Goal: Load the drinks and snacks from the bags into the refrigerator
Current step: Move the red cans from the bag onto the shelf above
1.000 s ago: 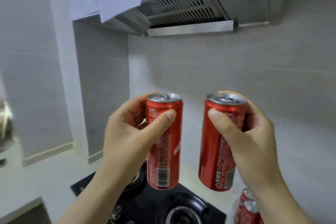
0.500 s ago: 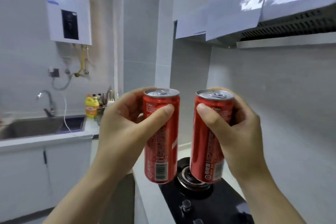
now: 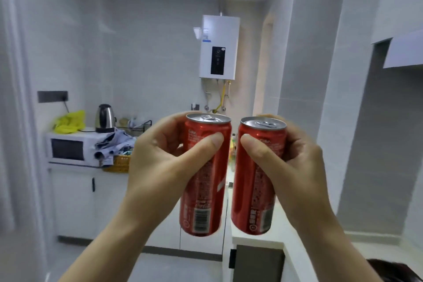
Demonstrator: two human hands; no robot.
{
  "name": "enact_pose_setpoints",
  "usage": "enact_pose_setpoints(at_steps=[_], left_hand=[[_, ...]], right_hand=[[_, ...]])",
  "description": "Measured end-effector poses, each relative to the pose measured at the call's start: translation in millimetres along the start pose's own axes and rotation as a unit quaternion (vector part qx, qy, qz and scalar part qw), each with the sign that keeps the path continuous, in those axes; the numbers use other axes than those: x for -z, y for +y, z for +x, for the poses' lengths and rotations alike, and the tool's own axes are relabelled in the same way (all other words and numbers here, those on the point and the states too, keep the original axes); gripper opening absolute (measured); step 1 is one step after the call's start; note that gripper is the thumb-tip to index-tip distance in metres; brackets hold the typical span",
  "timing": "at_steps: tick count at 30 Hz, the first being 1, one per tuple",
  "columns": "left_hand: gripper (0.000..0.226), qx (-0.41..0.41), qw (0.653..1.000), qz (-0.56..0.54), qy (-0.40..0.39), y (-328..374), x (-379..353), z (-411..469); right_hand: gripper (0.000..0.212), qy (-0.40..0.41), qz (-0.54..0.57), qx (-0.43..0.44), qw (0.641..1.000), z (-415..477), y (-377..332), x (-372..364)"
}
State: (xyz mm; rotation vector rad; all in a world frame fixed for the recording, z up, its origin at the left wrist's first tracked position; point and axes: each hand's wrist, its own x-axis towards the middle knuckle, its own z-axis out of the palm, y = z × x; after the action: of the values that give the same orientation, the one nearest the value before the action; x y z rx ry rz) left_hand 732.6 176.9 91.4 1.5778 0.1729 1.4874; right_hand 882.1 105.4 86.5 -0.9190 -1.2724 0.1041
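I hold two tall red cola cans upright and side by side at chest height. My left hand (image 3: 158, 167) is wrapped around the left can (image 3: 203, 199), thumb across its front. My right hand (image 3: 288, 167) grips the right can (image 3: 254, 201) the same way. A narrow gap separates the cans. Both silver tops are closed, with pull tabs in place. No refrigerator or bags show in this view.
A white microwave (image 3: 68, 149) stands on a counter at the left, with a steel kettle (image 3: 104, 118), a yellow bag (image 3: 69, 121) and crumpled cloth on it. A wall water heater (image 3: 219, 47) hangs ahead. The white counter corner (image 3: 258, 239) lies just below the cans.
The view has swung left, from the range hood and black stove, past the sink, to the far kitchen wall. Both cans stay held upright in front of me.
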Motion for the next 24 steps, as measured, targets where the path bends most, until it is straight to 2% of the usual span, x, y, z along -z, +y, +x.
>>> enact_pose_setpoints(at_steps=[9, 12, 14, 21, 24], left_hand=[[0.038, -0.016, 0.984, 0.126, 0.128, -7.1, 93.4, 9.7], [0.038, -0.024, 0.971, 0.168, 0.166, -7.2, 111.4, 12.2], [0.038, -0.032, 0.961, 0.195, 0.191, -4.3, 119.9, 13.7], [0.039, -0.046, 0.906, 0.305, 0.289, 8.4, 147.6, 1.6], [0.044, -0.050, 0.872, 0.348, 0.342, 18.4, 162.6, -14.7]], right_hand=[[0.034, -0.122, 0.137, 0.004, 0.983, 33.4, 41.9, -100.8], [0.021, -0.164, 0.183, 0.002, 0.969, 46.8, 57.9, -128.1], [0.020, -0.189, 0.218, 0.001, 0.958, 55.9, 66.2, -145.7], [0.020, -0.273, 0.325, 0.008, 0.906, 66.8, 85.0, -207.2], [0.020, -0.292, 0.335, 0.002, 0.896, 60.0, 85.3, -238.3]])
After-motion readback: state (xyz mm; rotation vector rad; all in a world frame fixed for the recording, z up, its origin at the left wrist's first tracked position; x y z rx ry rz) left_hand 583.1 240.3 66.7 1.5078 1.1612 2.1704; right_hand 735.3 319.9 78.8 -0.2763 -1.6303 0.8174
